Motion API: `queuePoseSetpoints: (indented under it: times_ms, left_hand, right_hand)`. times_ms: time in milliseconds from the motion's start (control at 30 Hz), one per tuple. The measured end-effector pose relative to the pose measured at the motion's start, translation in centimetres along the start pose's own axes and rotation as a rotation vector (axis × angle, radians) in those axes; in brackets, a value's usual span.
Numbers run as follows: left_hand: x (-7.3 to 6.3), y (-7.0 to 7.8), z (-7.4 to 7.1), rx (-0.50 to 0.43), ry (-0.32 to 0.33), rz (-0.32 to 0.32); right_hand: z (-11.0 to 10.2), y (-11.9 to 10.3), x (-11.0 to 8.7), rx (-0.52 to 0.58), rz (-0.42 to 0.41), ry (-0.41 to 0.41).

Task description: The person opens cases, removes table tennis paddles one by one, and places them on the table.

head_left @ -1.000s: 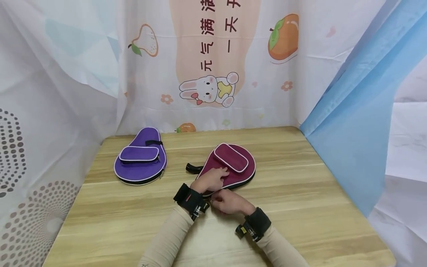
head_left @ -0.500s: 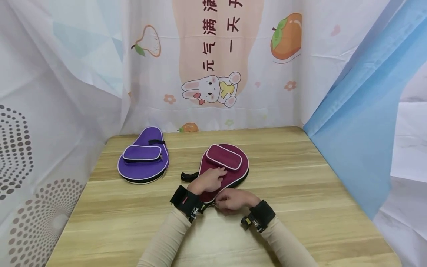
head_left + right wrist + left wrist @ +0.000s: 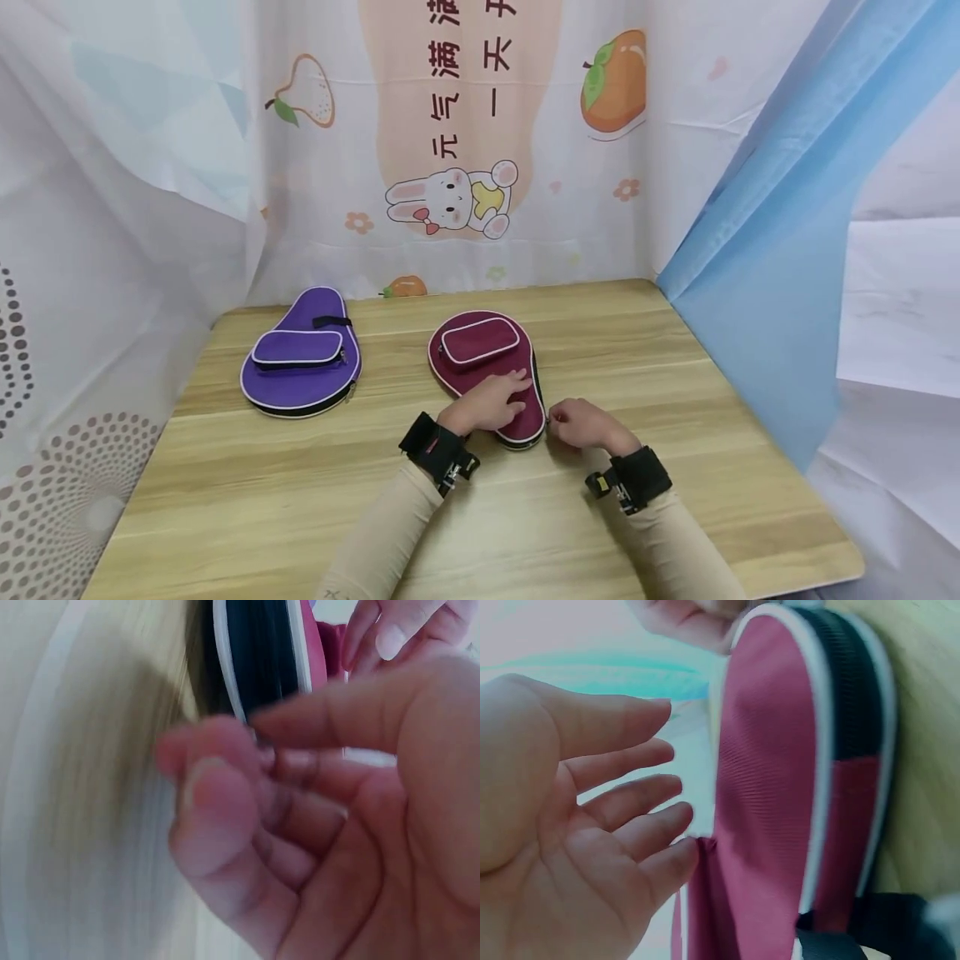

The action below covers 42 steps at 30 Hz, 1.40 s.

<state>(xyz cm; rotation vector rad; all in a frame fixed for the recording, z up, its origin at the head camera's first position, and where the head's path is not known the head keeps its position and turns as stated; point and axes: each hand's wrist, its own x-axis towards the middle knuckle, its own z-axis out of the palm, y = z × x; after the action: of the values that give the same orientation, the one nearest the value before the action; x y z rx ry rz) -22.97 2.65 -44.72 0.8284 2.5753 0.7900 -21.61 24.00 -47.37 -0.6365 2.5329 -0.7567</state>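
Note:
A maroon table tennis bat case with white piping and a raised pocket lies on the table, its narrow end towards me. My left hand is spread over its lower part; the left wrist view shows the fingers fairly straight, near the fabric. At the narrow end's right side, my right hand pinches the small zipper pull between thumb and curled fingers; the pull is mostly hidden by them. The black zipper band runs along the case's edge and looks closed around the narrow end.
A purple bat case of the same shape lies at the table's left, with a black strap near its narrow end. The wooden table meets a printed curtain behind. A blue curtain hangs at the right.
The maroon case has turned so its narrow end points towards me and right. My right hand has moved right along with that end. The left hand stays on the case.

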Motion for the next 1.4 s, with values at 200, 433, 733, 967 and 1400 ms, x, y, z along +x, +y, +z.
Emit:
queuePoseSetpoints:
  times_ms: [200,433,733,967,1400]
  left_hand:
    - [1.4,-0.4,1.2,0.085,-0.023,-0.013]
    - [1.6,-0.4,1.6,0.082,-0.034,-0.048]
    - [1.8,-0.1,1.4,0.078,-0.050,-0.082]
    - [1.8,-0.1,1.5,0.079,-0.038,-0.090]
    - [2.0,-0.1,1.5,0.080,-0.054,-0.088]
  right_hand:
    - [0.3,0.8,0.5,0.136,0.096,0.065]
    - [0.8,1.1,0.4,0.198,0.128,0.065]
    - [1.9,-0.2,-0.9,0.240,0.138,0.043]
    - [3.8,-2.6,-1.7,0.244,0.101,0.043]
    - [6.7,-5.0,-1.2,0.332,0.107,0.142]
